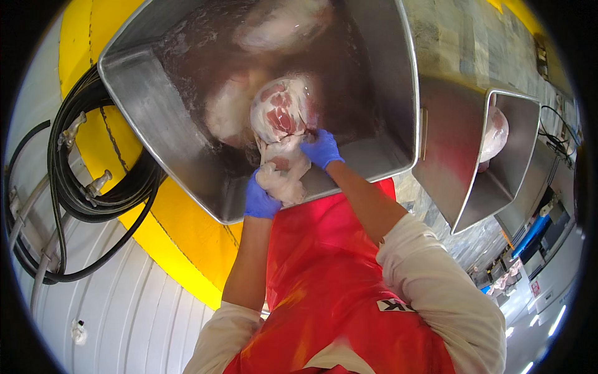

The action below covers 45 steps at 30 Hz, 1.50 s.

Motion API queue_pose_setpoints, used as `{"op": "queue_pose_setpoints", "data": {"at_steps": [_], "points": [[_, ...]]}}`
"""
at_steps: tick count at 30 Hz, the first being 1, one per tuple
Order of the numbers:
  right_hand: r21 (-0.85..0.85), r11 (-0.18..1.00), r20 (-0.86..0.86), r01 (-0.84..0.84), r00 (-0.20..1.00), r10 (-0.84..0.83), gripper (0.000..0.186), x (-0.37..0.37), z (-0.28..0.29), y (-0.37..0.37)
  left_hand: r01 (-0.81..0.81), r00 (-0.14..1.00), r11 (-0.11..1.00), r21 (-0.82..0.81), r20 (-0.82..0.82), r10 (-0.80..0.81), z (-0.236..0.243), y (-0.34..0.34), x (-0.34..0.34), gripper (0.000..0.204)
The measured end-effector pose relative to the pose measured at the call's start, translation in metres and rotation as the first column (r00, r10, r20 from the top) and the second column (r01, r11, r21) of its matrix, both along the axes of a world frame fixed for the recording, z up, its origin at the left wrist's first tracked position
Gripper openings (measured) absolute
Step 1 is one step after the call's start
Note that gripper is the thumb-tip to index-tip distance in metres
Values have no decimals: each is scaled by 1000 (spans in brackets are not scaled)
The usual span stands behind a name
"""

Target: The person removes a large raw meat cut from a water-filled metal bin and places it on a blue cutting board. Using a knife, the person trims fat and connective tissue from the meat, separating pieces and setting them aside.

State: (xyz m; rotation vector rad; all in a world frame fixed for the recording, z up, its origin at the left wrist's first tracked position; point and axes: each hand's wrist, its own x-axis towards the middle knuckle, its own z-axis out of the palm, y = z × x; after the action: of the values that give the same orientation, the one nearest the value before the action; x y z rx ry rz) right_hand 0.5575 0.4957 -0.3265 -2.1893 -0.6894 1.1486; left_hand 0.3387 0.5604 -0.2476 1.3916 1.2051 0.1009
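A large steel vat (187, 149) holds dark reddish water with pale pieces of raw meat in it. One rounded cut of meat (281, 112), pink and white, sits at the near side of the vat. My right hand (321, 148), in a blue glove, grips its lower edge. My left hand (259, 198), also blue-gloved, holds a pale flap of fat or skin (283, 177) that hangs from the same cut over the vat's near rim. Further pale pieces (280, 25) lie half-submerged at the far side. I wear a red apron (324, 280) and white sleeves.
A second steel bin (504, 168) to the right holds another pale piece of meat (495, 134). Black hoses (81, 187) coil at the left on a white ribbed wall, beside a yellow band (180, 237). Equipment and floor show at the far right.
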Motion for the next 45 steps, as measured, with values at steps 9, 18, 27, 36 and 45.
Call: {"op": "queue_pose_setpoints", "data": {"at_steps": [9, 18, 27, 36, 45], "points": [[-413, 828, -406, -381, 890, 207, 58, -11, -66, 17, 335, 942, 942, 24, 12, -335, -16, 5, -18, 21], [-504, 743, -300, -440, 896, 327, 38, 0, -38, 11, -440, 840, 880, -182, -429, 331, 0, 14, 40, 38], [-68, 771, 41, -633, 771, 636, 22, 8, -2, -32, -141, 835, 979, -148, -550, 37, -10, 13, 31, 38], [-30, 930, 27, -367, 929, 368, 21, 63, 24, -96, -12, 911, 948, -319, -395, -122, -14, -5, 66, 37], [71, 903, 84, -424, 905, 418, 23, 65, 55, -115, -368, 918, 582, -725, -183, 352, 35, -16, 88, 32]]}}
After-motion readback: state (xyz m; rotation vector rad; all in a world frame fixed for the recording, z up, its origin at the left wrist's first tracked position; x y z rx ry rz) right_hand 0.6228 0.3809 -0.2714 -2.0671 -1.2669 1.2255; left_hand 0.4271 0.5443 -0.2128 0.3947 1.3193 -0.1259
